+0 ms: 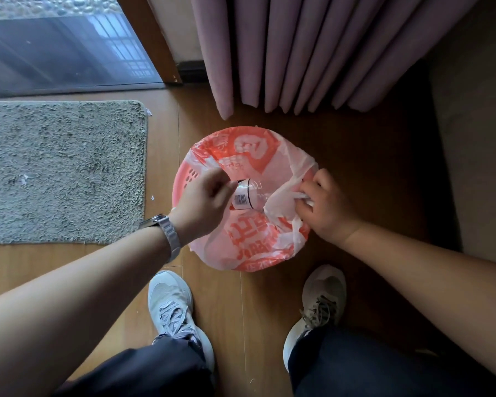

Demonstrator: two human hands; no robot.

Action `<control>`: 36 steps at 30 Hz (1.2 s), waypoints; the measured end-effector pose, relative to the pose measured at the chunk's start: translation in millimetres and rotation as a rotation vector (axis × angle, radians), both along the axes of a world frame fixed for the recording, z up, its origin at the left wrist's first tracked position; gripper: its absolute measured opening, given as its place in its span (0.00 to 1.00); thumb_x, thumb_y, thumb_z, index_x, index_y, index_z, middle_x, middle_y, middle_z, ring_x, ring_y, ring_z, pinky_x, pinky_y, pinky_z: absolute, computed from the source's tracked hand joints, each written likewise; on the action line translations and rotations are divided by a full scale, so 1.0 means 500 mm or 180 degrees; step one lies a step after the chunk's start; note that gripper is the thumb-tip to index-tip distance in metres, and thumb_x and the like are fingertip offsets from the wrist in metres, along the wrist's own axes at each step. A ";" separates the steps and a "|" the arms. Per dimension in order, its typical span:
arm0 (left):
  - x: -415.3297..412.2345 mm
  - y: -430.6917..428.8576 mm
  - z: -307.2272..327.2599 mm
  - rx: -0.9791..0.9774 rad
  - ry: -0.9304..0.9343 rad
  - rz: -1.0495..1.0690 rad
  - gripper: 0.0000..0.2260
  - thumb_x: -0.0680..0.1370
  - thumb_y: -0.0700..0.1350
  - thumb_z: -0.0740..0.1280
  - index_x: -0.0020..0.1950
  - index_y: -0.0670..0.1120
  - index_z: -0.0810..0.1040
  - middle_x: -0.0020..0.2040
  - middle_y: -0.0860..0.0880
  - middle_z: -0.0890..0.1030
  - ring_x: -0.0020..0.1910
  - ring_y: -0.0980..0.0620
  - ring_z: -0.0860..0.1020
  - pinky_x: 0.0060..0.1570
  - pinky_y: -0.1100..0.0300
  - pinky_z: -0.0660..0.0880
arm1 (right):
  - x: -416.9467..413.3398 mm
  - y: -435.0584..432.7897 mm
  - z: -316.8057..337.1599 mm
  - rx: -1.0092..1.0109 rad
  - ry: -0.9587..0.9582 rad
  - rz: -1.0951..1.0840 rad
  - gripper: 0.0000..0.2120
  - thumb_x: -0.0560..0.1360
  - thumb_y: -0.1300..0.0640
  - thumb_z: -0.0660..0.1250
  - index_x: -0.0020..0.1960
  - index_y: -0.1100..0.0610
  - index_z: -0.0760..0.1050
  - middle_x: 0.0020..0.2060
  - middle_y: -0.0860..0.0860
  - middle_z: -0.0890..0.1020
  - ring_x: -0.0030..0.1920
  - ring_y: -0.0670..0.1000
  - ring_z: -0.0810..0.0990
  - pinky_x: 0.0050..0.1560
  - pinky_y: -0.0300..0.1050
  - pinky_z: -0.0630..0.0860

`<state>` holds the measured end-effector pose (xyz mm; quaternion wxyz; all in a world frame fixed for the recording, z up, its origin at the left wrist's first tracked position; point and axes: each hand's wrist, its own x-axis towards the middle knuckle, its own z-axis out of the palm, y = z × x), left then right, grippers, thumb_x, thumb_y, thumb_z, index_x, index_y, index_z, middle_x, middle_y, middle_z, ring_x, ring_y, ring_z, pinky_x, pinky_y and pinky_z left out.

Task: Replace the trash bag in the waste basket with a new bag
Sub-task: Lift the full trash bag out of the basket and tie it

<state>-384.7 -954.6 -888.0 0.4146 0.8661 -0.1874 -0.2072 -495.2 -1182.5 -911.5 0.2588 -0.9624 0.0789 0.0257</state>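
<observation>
A pink plastic waste basket (184, 179) stands on the wooden floor between my feet and the curtain. A white trash bag with orange print (249, 156) lines it and folds over the rim. Inside lies a clear plastic bottle (248, 196) with a barcode label. My left hand (202, 200), wearing a wristwatch, is over the basket's left side with fingers closed on the bag's left edge. My right hand (325, 207) is shut on a bunched white part of the bag at the right rim.
A grey shaggy rug (60, 170) lies to the left. A mauve curtain (312, 53) hangs just behind the basket. A glass door (58, 50) is at the back left. A beige piece of furniture (476, 156) stands at the right. My two grey shoes (172, 305) are near the basket.
</observation>
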 end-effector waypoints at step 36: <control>-0.032 0.156 0.147 0.0516 -0.0345 0.0059 0.21 0.74 0.56 0.66 0.31 0.45 0.62 0.25 0.53 0.63 0.26 0.54 0.61 0.28 0.56 0.60 | 0.005 0.055 0.225 0.0412 0.0479 0.0095 0.08 0.73 0.54 0.67 0.41 0.59 0.71 0.34 0.52 0.76 0.32 0.48 0.72 0.28 0.40 0.68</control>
